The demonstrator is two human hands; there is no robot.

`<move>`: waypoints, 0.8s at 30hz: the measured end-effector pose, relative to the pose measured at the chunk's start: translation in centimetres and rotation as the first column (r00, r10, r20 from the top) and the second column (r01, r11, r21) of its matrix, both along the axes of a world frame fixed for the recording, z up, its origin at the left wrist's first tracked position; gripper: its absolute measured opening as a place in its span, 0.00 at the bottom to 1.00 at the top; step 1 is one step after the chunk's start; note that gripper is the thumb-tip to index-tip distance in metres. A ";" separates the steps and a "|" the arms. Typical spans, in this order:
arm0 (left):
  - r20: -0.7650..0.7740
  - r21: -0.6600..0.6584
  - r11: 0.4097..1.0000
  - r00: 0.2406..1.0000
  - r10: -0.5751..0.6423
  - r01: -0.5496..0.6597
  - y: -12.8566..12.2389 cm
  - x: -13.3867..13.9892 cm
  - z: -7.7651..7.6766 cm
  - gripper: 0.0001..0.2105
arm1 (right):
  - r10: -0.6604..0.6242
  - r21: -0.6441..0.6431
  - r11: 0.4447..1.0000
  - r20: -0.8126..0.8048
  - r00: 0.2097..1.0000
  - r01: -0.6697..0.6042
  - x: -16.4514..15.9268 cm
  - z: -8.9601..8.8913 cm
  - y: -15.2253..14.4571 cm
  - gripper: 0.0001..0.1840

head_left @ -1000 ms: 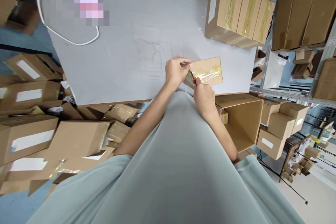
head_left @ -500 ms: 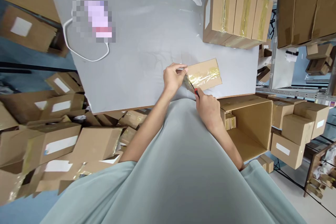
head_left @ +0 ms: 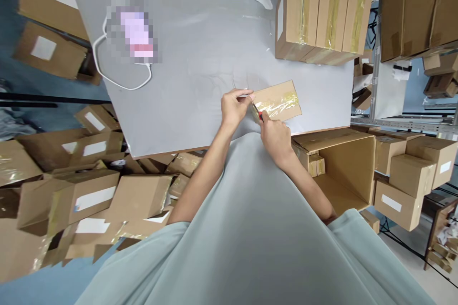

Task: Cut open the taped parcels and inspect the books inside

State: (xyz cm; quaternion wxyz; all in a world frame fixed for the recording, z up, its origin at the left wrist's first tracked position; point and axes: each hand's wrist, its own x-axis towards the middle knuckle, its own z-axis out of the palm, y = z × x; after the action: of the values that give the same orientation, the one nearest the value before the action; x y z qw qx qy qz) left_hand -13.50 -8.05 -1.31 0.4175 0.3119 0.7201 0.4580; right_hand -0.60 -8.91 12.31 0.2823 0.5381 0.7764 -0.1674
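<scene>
A small cardboard box with shiny clear tape along its top lies on the grey table near the front edge. At its left end, the thumb and fingers of my left hand pinch the upper corner. My right hand is closed around a knife with a red and black handle, most of which the fingers cover. Its thin blade lies against the box's left end, just below my left fingertips. How deep the blade sits cannot be made out.
Three taped boxes stand in a row at the table's back right. A white cable and a blurred-out object lie at the left. An open carton stands below the right edge; many boxes are piled at lower left.
My right hand and the knife have moved left and slightly up along the box's left end, nearer my left hand. The box and my left hand have hardly moved; the view has shifted slightly.
</scene>
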 end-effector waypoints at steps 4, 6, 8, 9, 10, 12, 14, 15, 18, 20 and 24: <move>-0.002 -0.003 1.000 1.000 0.019 -0.019 0.0 0.2 0.0 0.08 | 0.000 -0.008 1.000 0.022 1.000 0.000 -1.2 -0.3 0.2 0.23; 0.001 -0.024 0.999 1.000 0.025 -0.025 -0.1 0.4 0.2 0.08 | 0.002 -0.015 1.000 0.021 1.000 -0.002 -1.4 0.0 0.2 0.23; -0.006 -0.036 0.999 1.000 0.022 -0.022 -0.1 0.7 0.3 0.08 | -0.001 -0.018 1.000 0.035 0.999 0.002 -1.3 0.5 0.0 0.23; -0.013 -0.037 0.999 1.000 0.020 -0.021 -0.2 0.8 0.4 0.09 | -0.006 -0.020 1.000 0.047 0.999 0.007 -1.1 0.7 -0.1 0.23; -0.018 -0.034 0.999 1.000 0.020 -0.020 -0.2 0.9 0.5 0.09 | -0.012 -0.022 1.000 0.057 0.998 0.014 -0.9 0.8 -0.3 0.23; -0.023 -0.020 1.000 0.999 0.023 -0.023 -0.2 0.9 0.6 0.09 | -0.027 -0.013 1.000 0.063 0.998 0.027 -0.6 0.8 -0.6 0.22; -0.017 -0.017 1.000 1.000 0.024 -0.025 -0.2 0.9 0.6 0.09 | -0.035 0.004 0.999 0.056 0.998 0.035 -0.3 0.6 -0.9 0.22; -0.012 -0.017 1.000 1.000 0.020 -0.020 -0.2 0.8 0.6 0.09 | -0.036 0.012 0.999 0.053 0.998 0.036 -0.3 0.5 -1.1 0.22; 0.018 -0.025 1.000 1.000 0.000 0.000 -0.2 0.7 0.5 0.08 | -0.043 0.016 0.999 0.067 0.997 0.042 -0.2 0.4 -1.6 0.23; 0.026 -0.020 1.000 1.000 -0.017 0.018 -0.3 0.6 0.5 0.08 | -0.052 0.009 0.999 0.080 0.995 0.052 -0.1 0.3 -1.8 0.22; 0.008 -0.016 0.999 0.999 -0.048 0.048 -0.3 0.2 0.2 0.09 | -0.058 0.003 0.998 0.055 0.997 0.058 0.3 0.5 -1.6 0.23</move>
State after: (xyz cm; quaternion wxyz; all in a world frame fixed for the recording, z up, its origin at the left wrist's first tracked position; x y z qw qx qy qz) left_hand -13.32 -8.34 -1.15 0.4334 0.3240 0.7145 0.4434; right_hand -0.27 -10.54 12.86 0.2980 0.5651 0.7525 -0.1602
